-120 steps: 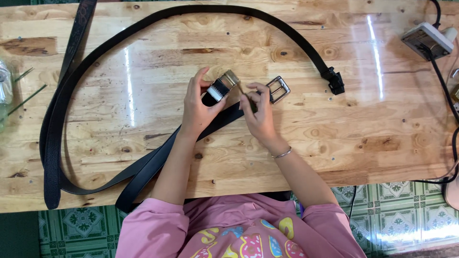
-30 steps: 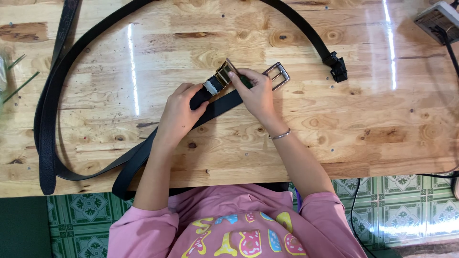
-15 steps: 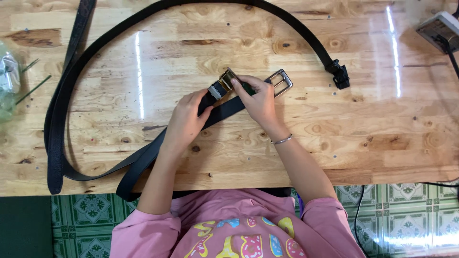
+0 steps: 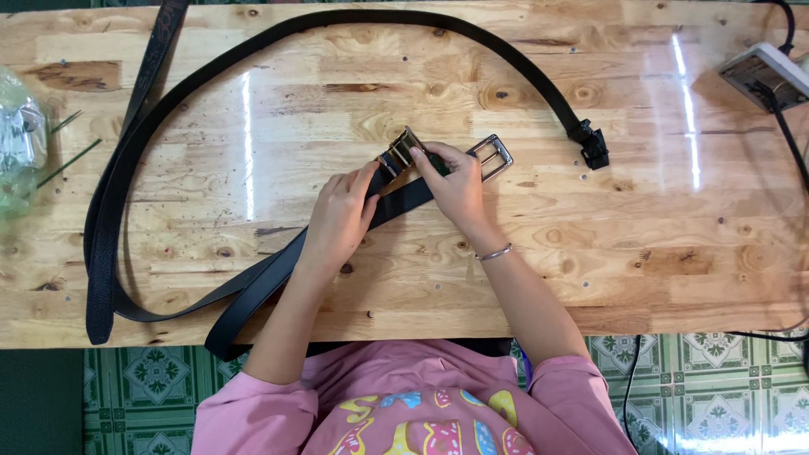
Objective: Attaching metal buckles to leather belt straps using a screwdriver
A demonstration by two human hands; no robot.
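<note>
A long black belt (image 4: 253, 282) runs across the wooden table (image 4: 632, 253); one end comes up to the middle. My left hand (image 4: 341, 215) presses and grips the belt strap just below its end. My right hand (image 4: 455, 181) pinches a metal buckle clasp (image 4: 400, 152) at the strap's tip, and a silver rectangular buckle frame (image 4: 493, 156) sticks out to the right of its fingers. A second black belt (image 4: 506, 59) loops along the far side and ends in a black clip (image 4: 594, 147) at the right.
A white power strip (image 4: 763, 76) with a black cable sits at the far right corner. A clear plastic bag (image 4: 21, 139) and thin green sticks (image 4: 67, 160) lie at the left edge. Green patterned floor tiles show below the table's near edge.
Both hands have stayed on the belt end and buckle. The fingers have shifted slightly around the clasp, and the view has moved a little. The belts lie as before.
</note>
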